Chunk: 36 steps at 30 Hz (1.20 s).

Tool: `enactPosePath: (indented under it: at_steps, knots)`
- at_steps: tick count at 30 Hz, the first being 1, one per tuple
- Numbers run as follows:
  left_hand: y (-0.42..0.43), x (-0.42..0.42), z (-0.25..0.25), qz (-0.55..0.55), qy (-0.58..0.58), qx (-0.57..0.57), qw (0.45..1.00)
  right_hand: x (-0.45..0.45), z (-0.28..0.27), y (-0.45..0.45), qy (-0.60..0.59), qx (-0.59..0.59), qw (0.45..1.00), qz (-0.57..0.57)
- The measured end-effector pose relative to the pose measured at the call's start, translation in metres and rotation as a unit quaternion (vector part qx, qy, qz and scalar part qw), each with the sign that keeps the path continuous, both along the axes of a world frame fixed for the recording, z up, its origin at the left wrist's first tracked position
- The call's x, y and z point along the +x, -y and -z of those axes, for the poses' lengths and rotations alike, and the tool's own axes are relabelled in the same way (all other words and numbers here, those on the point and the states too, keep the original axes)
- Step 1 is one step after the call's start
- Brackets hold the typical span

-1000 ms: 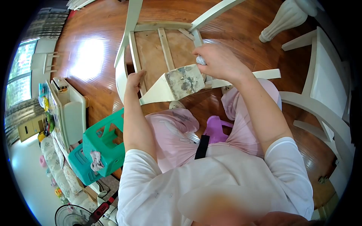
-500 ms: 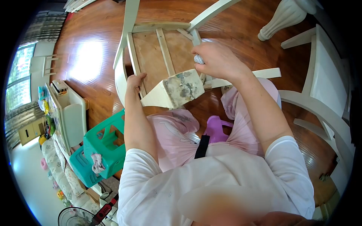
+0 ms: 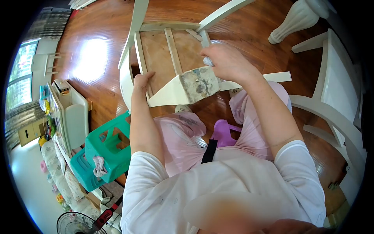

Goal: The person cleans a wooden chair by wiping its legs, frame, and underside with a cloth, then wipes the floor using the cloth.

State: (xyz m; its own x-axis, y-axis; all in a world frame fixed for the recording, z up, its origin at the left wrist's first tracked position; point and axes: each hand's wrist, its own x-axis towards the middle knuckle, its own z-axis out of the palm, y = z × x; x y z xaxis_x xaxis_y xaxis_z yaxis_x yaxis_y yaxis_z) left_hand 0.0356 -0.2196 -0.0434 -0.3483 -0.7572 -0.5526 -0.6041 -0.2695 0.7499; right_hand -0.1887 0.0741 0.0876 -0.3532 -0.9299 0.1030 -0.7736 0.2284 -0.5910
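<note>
I see the white chair [image 3: 167, 94] in front of the wearer's knees, tipped so that its underside faces my camera. Inside its painted frame lies a bare, tan wooden panel [image 3: 156, 48], smooth and faintly blotched, crossed by a straight pale batten [image 3: 173, 50], with a short brace [image 3: 194, 34] set slantwise at a far corner. One leg points toward me, its flat, squarish end [image 3: 200, 85] rough, grey-stained and scuffed beside the clean paint of its side. I make out the left hand [image 3: 141, 82] on the near left rail, thumb hooked over the inner edge; it holds the frame, though the other fingers are hidden from me. The right hand [image 3: 228, 64] is closed around a small, pale, rounded object [image 3: 208, 61] with a mottled greyish tip, just beyond the stained end; I cannot tell what it is made of. Under everything runs glossy reddish-brown plank flooring [image 3: 105, 13]. To my left I have a green plastic stool [image 3: 93, 142] with cut-out sides, and at upper right a fluted, bulbous white furniture leg [image 3: 295, 20].
</note>
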Motion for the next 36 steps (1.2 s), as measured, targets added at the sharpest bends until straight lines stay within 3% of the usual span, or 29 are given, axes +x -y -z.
enactPosePath:
  at_steps: [5, 8, 10, 16, 18, 20, 24, 25, 29, 32, 33, 36]
  knots:
    - [0.003, -0.003, 0.004, -0.032, -0.03, -0.009, 0.999, 0.0, -0.014, 0.0, 0.02, 0.056, 0.998, -0.002]
    - [0.004, -0.005, -0.002, 0.011, 0.018, -0.017, 1.0, 0.0, -0.019, 0.0, 0.035, 0.102, 0.994, 0.003]
    - [-0.001, -0.008, -0.007, 0.04, 0.093, -0.067, 0.993, 0.0, -0.018, 0.0, 0.041, 0.111, 0.993, 0.005]
    - [-0.02, -0.014, -0.023, 0.082, 0.176, -0.188, 0.963, -0.003, -0.015, -0.001, 0.02, 0.093, 0.995, -0.002]
    - [-0.016, -0.013, -0.022, 0.085, 0.175, -0.174, 0.965, -0.004, -0.013, -0.002, 0.009, 0.08, 0.997, -0.002]
    - [-0.001, -0.005, -0.005, 0.06, 0.09, -0.076, 0.991, -0.005, -0.011, -0.003, 0.011, 0.075, 0.997, 0.0]
    - [0.001, -0.005, -0.016, 0.03, 0.153, -0.031, 0.987, -0.008, -0.011, -0.003, 0.022, 0.075, 0.997, 0.009]
    - [-0.001, -0.007, -0.015, 0.021, 0.118, -0.02, 0.993, -0.009, -0.01, -0.004, 0.025, 0.076, 0.997, 0.014]
    - [-0.01, -0.011, -0.016, 0.005, 0.065, -0.097, 0.993, -0.009, -0.012, -0.003, 0.027, 0.067, 0.997, 0.016]
    - [0.007, -0.003, 0.002, 0.087, 0.077, -0.032, 0.993, -0.01, -0.013, -0.001, 0.031, 0.074, 0.997, 0.008]
    - [0.008, -0.003, 0.007, 0.047, 0.033, -0.131, 0.99, -0.01, -0.013, -0.001, 0.035, 0.076, 0.996, 0.004]
    - [-0.006, -0.012, -0.045, 0.054, 0.045, -0.253, 0.965, -0.009, -0.018, -0.002, 0.059, 0.063, 0.996, 0.011]
